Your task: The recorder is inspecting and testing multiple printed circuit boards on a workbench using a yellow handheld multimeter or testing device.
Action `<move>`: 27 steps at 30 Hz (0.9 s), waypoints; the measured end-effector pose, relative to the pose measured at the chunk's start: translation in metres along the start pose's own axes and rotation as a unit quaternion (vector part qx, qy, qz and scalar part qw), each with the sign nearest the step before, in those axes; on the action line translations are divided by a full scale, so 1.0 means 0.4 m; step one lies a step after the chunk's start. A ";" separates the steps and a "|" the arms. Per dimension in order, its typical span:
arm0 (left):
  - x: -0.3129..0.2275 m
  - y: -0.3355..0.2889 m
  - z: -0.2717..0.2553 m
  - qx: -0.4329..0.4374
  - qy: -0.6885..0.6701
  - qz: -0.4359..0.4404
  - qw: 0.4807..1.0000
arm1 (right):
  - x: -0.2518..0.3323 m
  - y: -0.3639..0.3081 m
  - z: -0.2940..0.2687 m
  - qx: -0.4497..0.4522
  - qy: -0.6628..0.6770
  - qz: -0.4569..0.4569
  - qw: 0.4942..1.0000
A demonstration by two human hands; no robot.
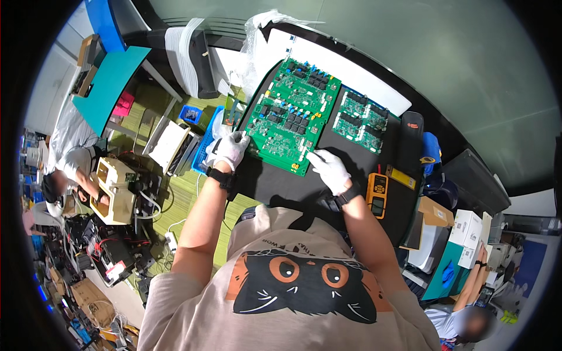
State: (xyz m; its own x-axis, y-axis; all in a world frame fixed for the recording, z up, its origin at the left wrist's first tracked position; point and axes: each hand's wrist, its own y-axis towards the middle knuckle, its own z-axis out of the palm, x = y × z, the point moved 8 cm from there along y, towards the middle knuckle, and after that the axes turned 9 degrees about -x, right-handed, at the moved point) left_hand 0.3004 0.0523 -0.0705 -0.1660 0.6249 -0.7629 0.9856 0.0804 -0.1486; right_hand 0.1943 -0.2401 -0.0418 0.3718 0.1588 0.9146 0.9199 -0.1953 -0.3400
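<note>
A large green circuit board with black and blue parts lies on a black table mat. My left hand, in a white glove, is closed on the board's left edge. At the board's lower right edge, my gloved right hand grips with its fingertips; the thumb is partly hidden. A similar green board lies just beyond, its near edge against the held one. To the right is a panel of smaller green boards. A yellow multimeter rests right of my right hand.
A blue basket stands left of the table. A black case and blue tape roll sit at the right. White foam sheet lines the far edge. One person works at far left, another at lower right.
</note>
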 end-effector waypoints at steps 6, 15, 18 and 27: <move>-0.043 -0.048 -0.026 0.028 -0.159 -0.027 0.987 | 0.047 -0.021 -0.002 0.000 0.037 -0.029 0.999; -0.127 -0.286 0.035 0.282 -0.355 -0.121 0.883 | -0.036 -0.236 -0.165 -0.012 -0.046 0.001 0.999; -0.107 -0.310 0.085 0.312 -0.309 -0.132 0.889 | 0.017 -0.314 -0.253 -0.183 -0.316 -0.132 0.921; -0.100 -0.345 0.212 0.255 -0.353 -0.140 0.889 | -0.180 -0.381 -0.389 -0.309 -0.386 0.034 0.869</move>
State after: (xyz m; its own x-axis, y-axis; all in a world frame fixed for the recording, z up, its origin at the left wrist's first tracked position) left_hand 0.1683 -0.0497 -0.0728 -0.5585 -0.0216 -0.8292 0.7902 -0.3180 -0.5239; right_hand 0.0079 -0.3723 -0.0216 0.6151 0.6812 0.3972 0.7387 -0.6739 0.0118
